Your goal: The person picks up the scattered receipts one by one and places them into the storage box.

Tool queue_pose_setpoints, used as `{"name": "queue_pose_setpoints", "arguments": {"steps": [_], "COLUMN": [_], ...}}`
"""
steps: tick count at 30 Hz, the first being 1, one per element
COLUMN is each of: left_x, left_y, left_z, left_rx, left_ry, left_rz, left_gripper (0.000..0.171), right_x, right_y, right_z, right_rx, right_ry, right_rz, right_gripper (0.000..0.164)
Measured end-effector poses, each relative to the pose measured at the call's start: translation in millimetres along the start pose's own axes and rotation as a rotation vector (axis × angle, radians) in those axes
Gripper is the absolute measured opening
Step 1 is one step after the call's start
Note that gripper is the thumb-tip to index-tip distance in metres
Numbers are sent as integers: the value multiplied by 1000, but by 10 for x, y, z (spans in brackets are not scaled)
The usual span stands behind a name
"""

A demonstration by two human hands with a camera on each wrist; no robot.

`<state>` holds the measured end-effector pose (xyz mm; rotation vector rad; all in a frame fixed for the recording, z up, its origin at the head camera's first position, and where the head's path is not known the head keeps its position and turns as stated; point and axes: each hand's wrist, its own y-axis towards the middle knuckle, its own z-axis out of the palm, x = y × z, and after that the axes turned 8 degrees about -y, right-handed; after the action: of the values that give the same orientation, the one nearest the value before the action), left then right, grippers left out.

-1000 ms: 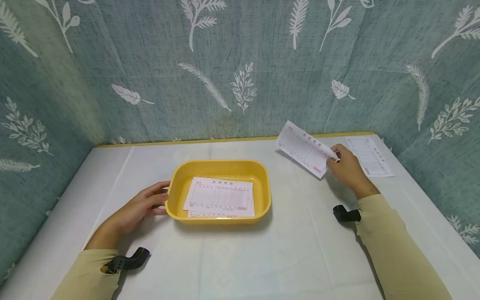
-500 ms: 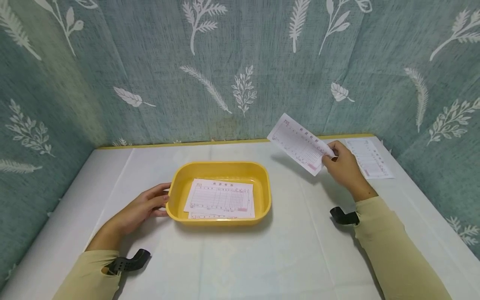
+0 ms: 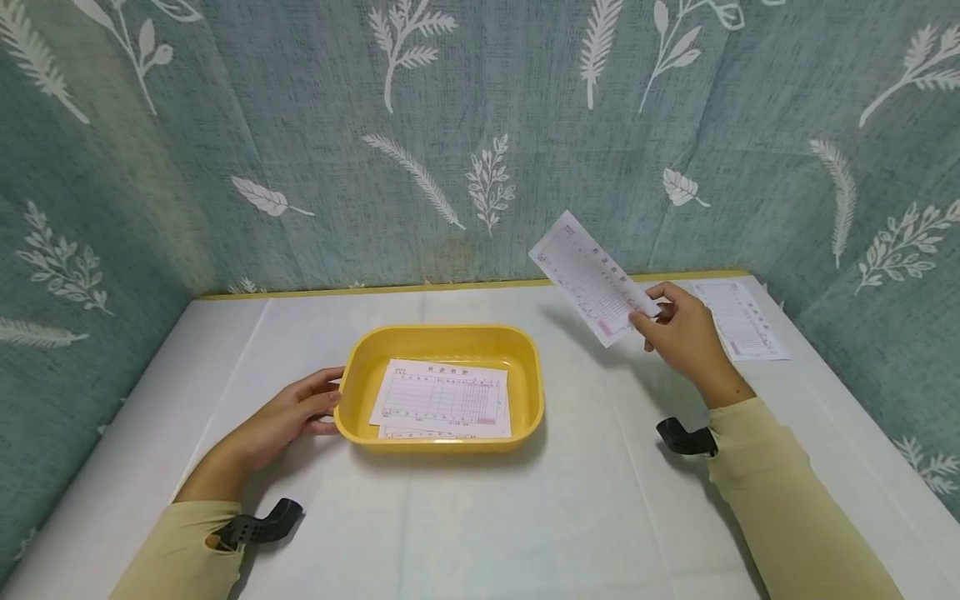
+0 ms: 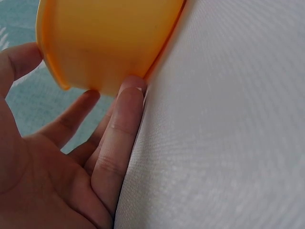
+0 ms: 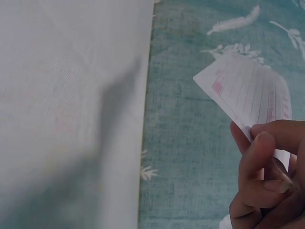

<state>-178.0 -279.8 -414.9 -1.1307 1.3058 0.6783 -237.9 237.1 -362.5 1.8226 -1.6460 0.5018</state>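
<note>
I read the right hand [image 3: 684, 337] with thumb and fingers clamped on the held slip [image 3: 587, 277], which is raised and tilted above the table [image 3: 480, 521], at two o'clock from the tray [image 3: 450, 340]. I read the left hand [image 3: 279, 417] at the tray's nine o'clock end: fingers apart, tips touching its wall. Overlapping slips [image 3: 441, 396] lie inside the tray. The far slip [image 3: 738, 321] lies flat on the table, between two and three o'clock.

Leaf-patterned teal fabric [image 3: 307, 92] behind a white table [image 3: 495, 517]
</note>
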Motion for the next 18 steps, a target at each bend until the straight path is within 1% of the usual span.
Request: {"name": "queue_pose_setpoints", "arguments": {"steps": [5, 10, 18], "left_x": [-5, 17, 19], "left_y": [-4, -8, -2], "left_z": [1, 9, 16], "left_rx": [-24, -3, -17], "left_ry": [0, 7, 9], "left_rz": [1, -16, -16], "left_gripper": [62, 63, 62], "right_x": [68, 124, 201], "right_y": [-19, -66, -110], "right_z": [-1, 31, 84], "right_rx": [-17, -13, -75], "right_ry": [0, -6, 24], "right_rz": [-16, -20, -111], "right_gripper": [37, 32, 24]}}
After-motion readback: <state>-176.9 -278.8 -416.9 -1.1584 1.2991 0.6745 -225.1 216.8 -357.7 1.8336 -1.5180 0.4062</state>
